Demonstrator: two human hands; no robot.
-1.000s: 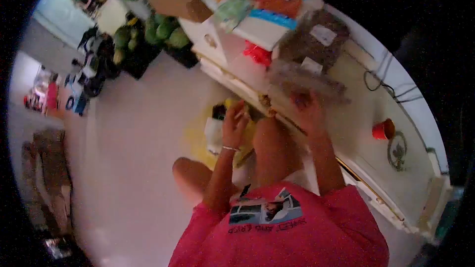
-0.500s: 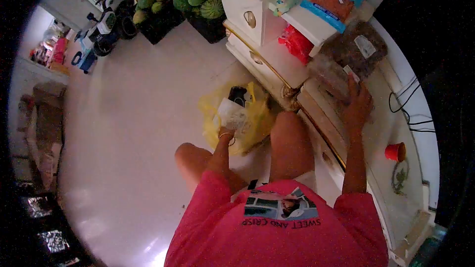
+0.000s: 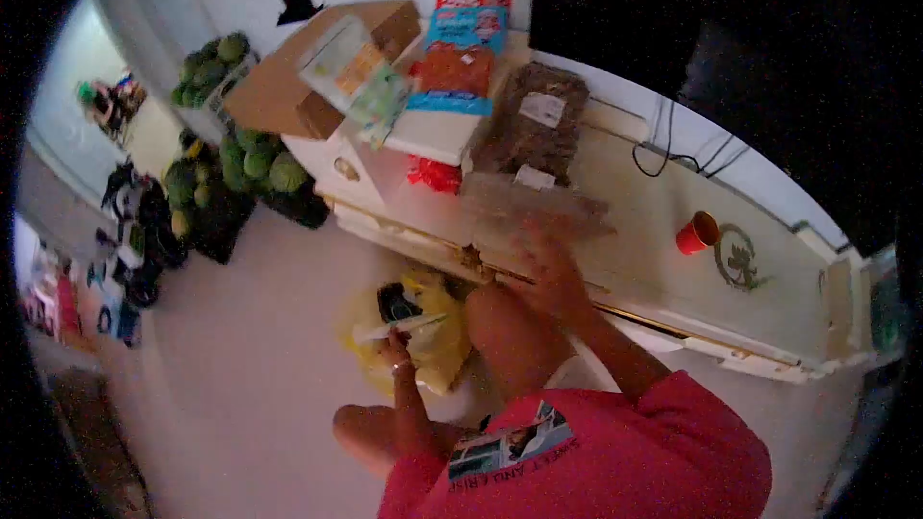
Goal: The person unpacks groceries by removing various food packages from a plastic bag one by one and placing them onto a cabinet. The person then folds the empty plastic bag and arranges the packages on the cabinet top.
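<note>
I cannot tell either grip — left hand (image 3: 395,350) at yellow bag (image 3: 438,353), right hand (image 3: 555,276) blurred.

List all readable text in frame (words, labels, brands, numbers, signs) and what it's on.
"AND CRISP": pink shirt, upside down, soft; the word before it is too blurred.
Blue-and-red packet: printed, too blurred.
Green-and-white packet: too blurred.
Upper white label on brown pack: too small.
Lower white label: too small.
No legible numbers or signs.

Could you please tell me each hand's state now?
Left hand: at the flat white item; grip cannot be told.
Right hand: blurred, but appears open.
</note>
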